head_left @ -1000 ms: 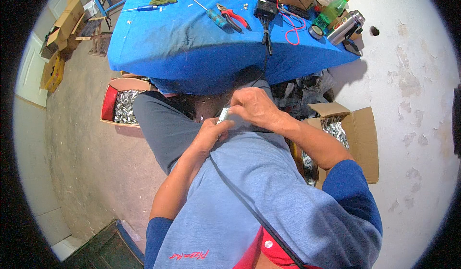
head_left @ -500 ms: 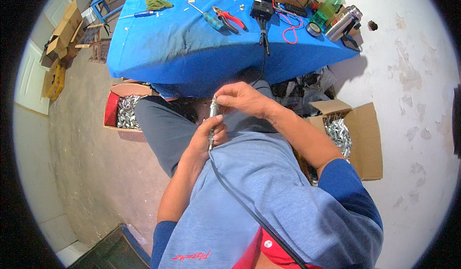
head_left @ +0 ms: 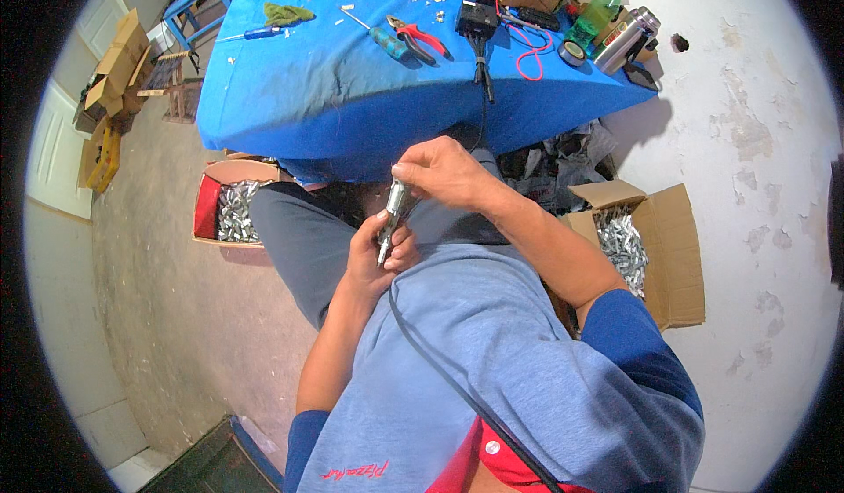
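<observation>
My left hand (head_left: 374, 255) is closed round the lower part of a slim silver metal piece (head_left: 394, 207), held at a slant in front of my lap. My right hand (head_left: 440, 172) pinches at its upper end with thumb and bent fingers, partly hiding that end. Dark grey trousers (head_left: 294, 255) and a light blue shirt are behind my hands; a black cord (head_left: 413, 343) runs across the shirt. Open cardboard boxes of small silver metal pieces sit on either side, one at the left (head_left: 242, 211), one at the right (head_left: 622, 251).
A blue-covered table (head_left: 290, 97) ahead holds pliers (head_left: 422, 40), screwdrivers, rags, black devices, a red wire, a tape roll, a green bottle (head_left: 589, 22) and a steel flask (head_left: 629, 40). A pitted white wall (head_left: 747, 229) is at right; cartons (head_left: 119, 62) and a blue stool stand far left.
My right hand has shifted left and raised the top of the metal piece, showing more of its length. My left hand has moved slightly down and its fingers show more round it.
</observation>
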Action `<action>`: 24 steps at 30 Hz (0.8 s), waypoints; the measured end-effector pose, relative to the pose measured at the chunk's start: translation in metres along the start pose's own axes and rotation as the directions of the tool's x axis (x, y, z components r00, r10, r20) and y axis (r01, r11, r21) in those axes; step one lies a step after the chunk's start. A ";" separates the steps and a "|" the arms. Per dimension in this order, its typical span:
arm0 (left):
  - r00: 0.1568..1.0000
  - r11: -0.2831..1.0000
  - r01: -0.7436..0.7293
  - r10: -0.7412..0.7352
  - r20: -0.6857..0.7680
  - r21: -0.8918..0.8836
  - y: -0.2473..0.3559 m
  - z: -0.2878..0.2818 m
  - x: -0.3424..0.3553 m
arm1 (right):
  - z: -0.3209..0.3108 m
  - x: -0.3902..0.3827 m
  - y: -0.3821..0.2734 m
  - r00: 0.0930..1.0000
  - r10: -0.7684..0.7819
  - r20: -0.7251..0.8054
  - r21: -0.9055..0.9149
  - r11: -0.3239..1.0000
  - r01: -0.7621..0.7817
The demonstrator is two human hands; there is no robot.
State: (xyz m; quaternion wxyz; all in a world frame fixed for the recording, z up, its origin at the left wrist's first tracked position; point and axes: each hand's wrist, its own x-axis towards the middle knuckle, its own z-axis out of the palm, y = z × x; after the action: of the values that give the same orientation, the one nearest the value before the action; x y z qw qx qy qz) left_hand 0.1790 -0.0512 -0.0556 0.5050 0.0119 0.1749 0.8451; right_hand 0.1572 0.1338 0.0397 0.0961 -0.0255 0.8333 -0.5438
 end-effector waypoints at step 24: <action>1.000 1.000 -0.005 0.006 -0.027 0.030 -0.001 0.005 -0.001 | 0.029 -0.023 0.041 0.955 0.216 0.205 0.670 0.680 -0.298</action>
State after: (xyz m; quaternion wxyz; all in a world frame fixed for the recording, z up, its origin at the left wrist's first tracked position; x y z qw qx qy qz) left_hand 0.1813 -0.0508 -0.0513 0.4999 0.0085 0.1943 0.8440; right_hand 0.1875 0.1278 -0.0061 0.2193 0.0998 0.5571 -0.7947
